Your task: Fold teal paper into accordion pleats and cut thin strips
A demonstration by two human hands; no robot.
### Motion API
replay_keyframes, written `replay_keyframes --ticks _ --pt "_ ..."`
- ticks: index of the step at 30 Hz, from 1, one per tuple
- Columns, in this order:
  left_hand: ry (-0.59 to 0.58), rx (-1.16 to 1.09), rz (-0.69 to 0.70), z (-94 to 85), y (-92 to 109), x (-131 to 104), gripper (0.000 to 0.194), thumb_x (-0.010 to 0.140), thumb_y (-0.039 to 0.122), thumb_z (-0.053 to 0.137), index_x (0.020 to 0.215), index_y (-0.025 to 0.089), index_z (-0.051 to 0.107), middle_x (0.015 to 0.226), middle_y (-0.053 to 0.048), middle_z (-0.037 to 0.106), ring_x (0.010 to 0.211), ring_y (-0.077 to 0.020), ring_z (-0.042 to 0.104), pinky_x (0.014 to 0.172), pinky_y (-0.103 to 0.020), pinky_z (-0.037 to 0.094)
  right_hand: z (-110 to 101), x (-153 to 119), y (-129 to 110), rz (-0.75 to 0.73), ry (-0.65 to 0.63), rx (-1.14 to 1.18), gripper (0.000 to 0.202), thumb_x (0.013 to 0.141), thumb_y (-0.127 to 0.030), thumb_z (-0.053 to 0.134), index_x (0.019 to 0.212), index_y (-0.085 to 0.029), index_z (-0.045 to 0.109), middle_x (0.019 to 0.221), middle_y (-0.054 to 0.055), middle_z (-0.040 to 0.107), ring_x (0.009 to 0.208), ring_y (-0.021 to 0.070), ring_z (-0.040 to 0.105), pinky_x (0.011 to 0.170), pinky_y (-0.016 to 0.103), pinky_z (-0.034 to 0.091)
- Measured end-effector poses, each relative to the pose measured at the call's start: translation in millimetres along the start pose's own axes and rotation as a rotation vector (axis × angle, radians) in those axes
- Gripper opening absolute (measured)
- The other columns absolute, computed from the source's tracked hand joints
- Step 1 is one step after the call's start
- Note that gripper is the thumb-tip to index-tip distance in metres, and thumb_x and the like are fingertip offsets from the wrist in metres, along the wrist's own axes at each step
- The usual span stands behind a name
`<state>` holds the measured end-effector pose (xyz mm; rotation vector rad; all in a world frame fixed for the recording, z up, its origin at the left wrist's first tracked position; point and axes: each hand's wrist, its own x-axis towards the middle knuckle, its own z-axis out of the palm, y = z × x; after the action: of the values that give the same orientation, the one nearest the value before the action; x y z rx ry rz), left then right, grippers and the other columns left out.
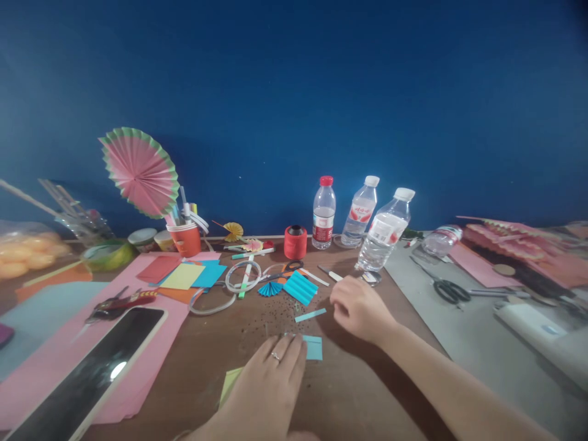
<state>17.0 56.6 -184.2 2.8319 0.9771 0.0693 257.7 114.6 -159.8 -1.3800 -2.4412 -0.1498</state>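
Note:
My left hand (273, 380), a ring on one finger, lies flat with outstretched fingers over a small light-blue paper piece (314, 348). Yellow-green paper (229, 384) pokes out beneath that hand's left side. To the right, my right hand (361, 307) is closed, its fingers curled down; whatever they hold, if anything, is hidden. Just beyond its knuckles lies a slim tool with a white handle (336, 277). Between the hands and the bottles are a narrow blue strip (310, 315), a pleated blue sheet (300, 288) and a small blue paper fan (270, 288). Dark specks are scattered nearby.
Three plastic bottles, one red-capped (324, 214), stand behind a red thread spool (295, 242). At left are a phone (87, 373), coloured paper squares (182, 277) and a red cup (184, 240) below a big pink fan (140, 174). Black-handled scissors (451, 291) lie at right.

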Motion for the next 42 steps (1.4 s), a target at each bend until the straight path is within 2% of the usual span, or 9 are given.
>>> replay_keyframes --ticks 3,6,9,12,15,20,26,30,42 --pt "0.01 -0.001 -0.021 -6.3 -0.1 -1.4 0.09 0.065 0.072 0.028 0.13 0.011 0.024 0.131 -0.016 0.03 0.117 -0.0313 0.03 0.096 -0.046 0.025 0.5 -0.4 18.7 0.298 0.066 -0.169 0.018 0.074 -0.023 0.047 0.089 -0.016 0.055 0.09 0.007 0.051 0.087 0.0196 0.043 0.073 0.03 0.03" --pt "0.037 0.018 -0.063 -11.0 0.5 -1.2 0.081 0.068 0.068 0.031 0.127 0.011 0.031 0.128 -0.015 0.035 0.114 -0.0312 0.033 0.095 -0.046 0.027 3.1 -2.8 26.8 0.389 -0.034 -0.223 0.013 0.075 -0.023 0.046 0.081 -0.017 0.056 0.083 0.006 0.052 0.081 0.0194 0.046 0.069 0.029 0.032" --pt "0.09 0.026 -0.114 -13.6 -0.8 1.6 0.065 0.074 0.059 0.035 0.122 0.016 0.038 0.125 -0.011 0.04 0.11 -0.0286 0.038 0.092 -0.044 0.031 3.5 -3.6 24.7 0.413 -0.043 -0.199 0.013 0.074 -0.018 0.043 0.079 -0.018 0.055 0.08 0.004 0.052 0.077 0.0178 0.047 0.066 0.027 0.033" --pt "0.161 0.013 -0.168 -15.1 -8.9 7.6 0.041 0.081 0.039 0.039 0.117 0.02 0.042 0.116 -0.007 0.046 0.102 -0.024 0.043 0.085 -0.039 0.036 -0.5 -2.4 20.4 0.365 0.009 -0.023 0.015 0.075 -0.019 0.045 0.087 -0.019 0.053 0.089 0.003 0.052 0.076 0.015 0.048 0.065 0.025 0.035" --pt "0.206 -0.056 -0.213 -16.6 -22.5 15.1 0.029 0.084 0.02 0.036 0.109 0.025 0.048 0.103 -0.003 0.052 0.094 -0.019 0.046 0.078 -0.035 0.037 -5.7 -1.4 19.6 0.199 -0.035 0.278 0.025 0.072 -0.015 0.047 0.096 -0.021 0.053 0.092 0.001 0.052 0.076 0.0117 0.05 0.068 0.022 0.037" --pt "0.232 -0.208 -0.216 -16.6 -37.8 21.2 0.02 0.082 0.021 0.042 0.092 0.027 0.058 0.088 0.0 0.054 0.087 -0.0161 0.046 0.074 -0.032 0.035 -10.7 -2.3 25.3 0.019 -0.186 0.607 0.029 0.068 -0.011 0.051 0.094 -0.02 0.06 0.086 0.001 0.053 0.077 0.0103 0.051 0.069 0.019 0.039" --pt "0.261 -0.212 -0.248 -18.4 -37.6 18.7 0.022 0.082 0.019 0.039 0.082 0.023 0.061 0.081 -0.001 0.055 0.082 -0.0143 0.047 0.072 -0.029 0.034 -14.7 -2.0 24.3 -0.081 -0.282 0.623 0.028 0.064 -0.008 0.054 0.087 -0.019 0.064 0.081 0.002 0.055 0.079 0.0125 0.05 0.074 0.023 0.039" --pt "0.257 -0.168 -0.298 -22.1 -37.6 16.8 0.023 0.083 0.018 0.038 0.082 0.023 0.06 0.08 0.0 0.055 0.081 -0.0144 0.048 0.071 -0.029 0.034 -14.1 -2.4 20.7 -0.126 -0.294 0.6 0.029 0.062 -0.005 0.053 0.085 -0.018 0.064 0.079 0.001 0.056 0.08 0.0127 0.049 0.076 0.024 0.038" --pt "0.26 -0.136 -0.35 -22.1 -39.9 15.8 0.022 0.082 0.016 0.037 0.08 0.023 0.058 0.082 0.002 0.055 0.083 -0.0146 0.048 0.07 -0.03 0.031 -6.9 -5.4 20.8 -0.113 -0.31 0.523 0.028 0.062 -0.005 0.053 0.083 -0.02 0.064 0.077 0.0 0.054 0.076 0.0113 0.048 0.071 0.021 0.037"
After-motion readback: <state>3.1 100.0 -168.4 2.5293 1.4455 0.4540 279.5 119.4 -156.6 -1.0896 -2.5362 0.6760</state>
